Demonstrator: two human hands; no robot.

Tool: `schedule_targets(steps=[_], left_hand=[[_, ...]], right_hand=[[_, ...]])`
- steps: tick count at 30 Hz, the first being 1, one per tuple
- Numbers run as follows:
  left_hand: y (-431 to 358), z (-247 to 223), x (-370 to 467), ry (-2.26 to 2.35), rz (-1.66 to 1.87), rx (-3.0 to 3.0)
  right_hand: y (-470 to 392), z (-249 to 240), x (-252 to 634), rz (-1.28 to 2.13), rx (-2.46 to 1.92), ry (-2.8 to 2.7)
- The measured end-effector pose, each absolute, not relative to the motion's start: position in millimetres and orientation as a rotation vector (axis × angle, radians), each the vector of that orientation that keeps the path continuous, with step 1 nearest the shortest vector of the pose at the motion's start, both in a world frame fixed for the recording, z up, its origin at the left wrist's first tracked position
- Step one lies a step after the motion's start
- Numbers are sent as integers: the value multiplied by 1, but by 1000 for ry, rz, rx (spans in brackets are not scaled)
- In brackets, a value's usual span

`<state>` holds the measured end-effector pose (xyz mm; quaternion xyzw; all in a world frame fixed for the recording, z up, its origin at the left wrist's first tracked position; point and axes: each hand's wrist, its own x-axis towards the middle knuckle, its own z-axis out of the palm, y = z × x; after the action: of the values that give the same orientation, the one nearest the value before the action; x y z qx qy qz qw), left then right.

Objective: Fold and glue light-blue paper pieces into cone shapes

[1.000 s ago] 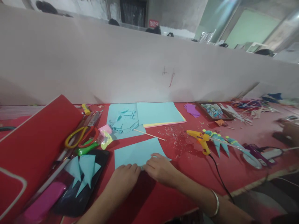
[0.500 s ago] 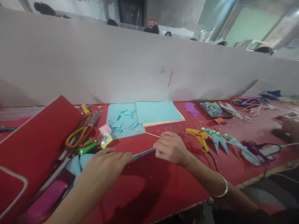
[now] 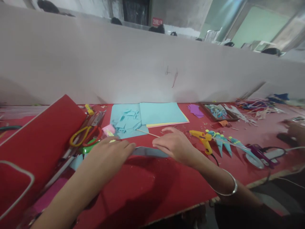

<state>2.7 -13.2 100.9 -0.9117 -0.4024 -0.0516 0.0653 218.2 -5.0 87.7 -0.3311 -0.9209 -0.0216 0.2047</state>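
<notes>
A folded-looking strip of blue-grey paper [image 3: 150, 152] stretches between my two hands, low over the red table. Its left end is gripped by my left hand [image 3: 113, 154], whose fingers are pressed together. My right hand [image 3: 177, 144] closes on the right end, with one finger lifted a little. From the right fingers a thin wooden stick [image 3: 148, 132] points left towards small light-blue paper pieces [image 3: 128, 119]. Fingers hide both ends of the strip. How the stick is held is partly hidden.
Light-blue paper sheets [image 3: 162, 113] lie behind the hands. To the left are scissors [image 3: 79, 136] and a red board [image 3: 47, 133]. On the right rest a yellow glue gun [image 3: 203, 140], blue paper cones [image 3: 222, 144] and a tray [image 3: 218, 112]. A white partition [image 3: 133, 66] stands behind.
The paper strip now shows more of its face and is bowed. My right hand has shifted and its fingers have loosened somewhat. The stick's visible part looks shorter.
</notes>
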Motion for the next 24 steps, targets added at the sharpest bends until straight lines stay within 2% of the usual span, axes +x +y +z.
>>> schedule_targets(steps=[3, 7, 12, 16, 20, 24], left_hand=[[-13, 103, 12, -1169, 3, -2708], [-11, 102, 14, -1098, 32, -2693], [-1, 98, 19, -873, -162, -2590], [7, 99, 33, -687, -234, -2442], [11, 100, 26, -755, -233, -2432], [18, 93, -11, -908, -330, -2491]], right_hand=[[-2, 84, 214, 11, -922, -2576], [-2, 74, 215, 44, -987, -2563], [1, 71, 219, 92, -1160, -2566], [12, 80, 217, 385, -1091, -2560], [15, 91, 224, 579, -924, -2547], [12, 96, 245, 720, -963, -2520]])
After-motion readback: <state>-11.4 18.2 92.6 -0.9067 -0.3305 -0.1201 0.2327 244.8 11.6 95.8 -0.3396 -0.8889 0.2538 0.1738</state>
